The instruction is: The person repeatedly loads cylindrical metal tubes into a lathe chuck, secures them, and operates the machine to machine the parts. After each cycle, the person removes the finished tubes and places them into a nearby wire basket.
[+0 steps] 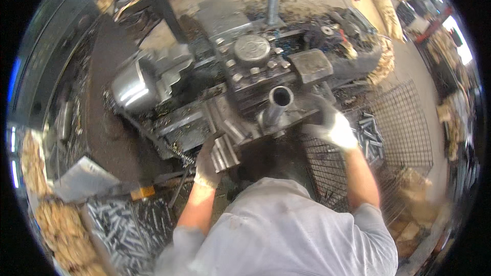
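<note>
My left hand (pixel 206 166), in a dirty light glove, is closed around a few short steel rods (pixel 224 155) at the front edge of the lathe carriage. Part of its fingers is hidden behind them. More bright rod-like metal (pixel 234 132) lies just beyond, on the carriage. My right hand (pixel 335 127), also gloved, is smeared by motion to the right of an upright steel tube (pixel 280 103). Its fingers do not show clearly, nor whether it holds anything. Behind the tube stands the bolted tool post (pixel 252 51). To the left sits the shiny round chuck (pixel 134 86).
A wire mesh basket (pixel 401 122) with several steel rods (pixel 367 135) stands at the right. At lower left, a bin holds many metal pins (pixel 120 232). A second upright tube (pixel 272 7) rises at the back. Metal chips and a sack (pixel 371 0) lie beyond the machine.
</note>
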A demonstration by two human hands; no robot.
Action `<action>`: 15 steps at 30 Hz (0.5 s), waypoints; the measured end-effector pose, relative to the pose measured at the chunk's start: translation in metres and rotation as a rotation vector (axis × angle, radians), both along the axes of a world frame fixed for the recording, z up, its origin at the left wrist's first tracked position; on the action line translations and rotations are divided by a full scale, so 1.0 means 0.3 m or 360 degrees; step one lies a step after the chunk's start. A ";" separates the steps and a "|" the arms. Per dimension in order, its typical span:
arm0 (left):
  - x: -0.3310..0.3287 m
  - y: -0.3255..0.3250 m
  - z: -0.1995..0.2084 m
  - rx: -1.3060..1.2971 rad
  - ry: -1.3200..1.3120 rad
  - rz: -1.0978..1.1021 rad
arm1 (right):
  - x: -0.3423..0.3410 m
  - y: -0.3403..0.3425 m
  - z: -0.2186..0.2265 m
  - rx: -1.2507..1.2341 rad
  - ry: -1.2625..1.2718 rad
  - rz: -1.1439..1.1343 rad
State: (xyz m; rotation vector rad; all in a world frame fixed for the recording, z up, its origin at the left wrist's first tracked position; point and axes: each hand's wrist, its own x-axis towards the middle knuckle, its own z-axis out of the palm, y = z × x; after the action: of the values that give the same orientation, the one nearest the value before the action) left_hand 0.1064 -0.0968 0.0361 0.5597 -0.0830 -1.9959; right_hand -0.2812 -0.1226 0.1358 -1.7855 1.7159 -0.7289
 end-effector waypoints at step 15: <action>0.189 -0.019 0.041 0.0017 -0.0829 0.0325 | 0.678 -0.188 -0.264 -0.0126 0.0745 0.0684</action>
State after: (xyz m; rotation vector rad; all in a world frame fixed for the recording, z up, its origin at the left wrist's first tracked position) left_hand 0.1631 -0.1025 0.0483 1.0416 -0.3202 -1.6143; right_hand -0.0778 -0.1788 0.0567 -2.4148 1.4940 -0.2046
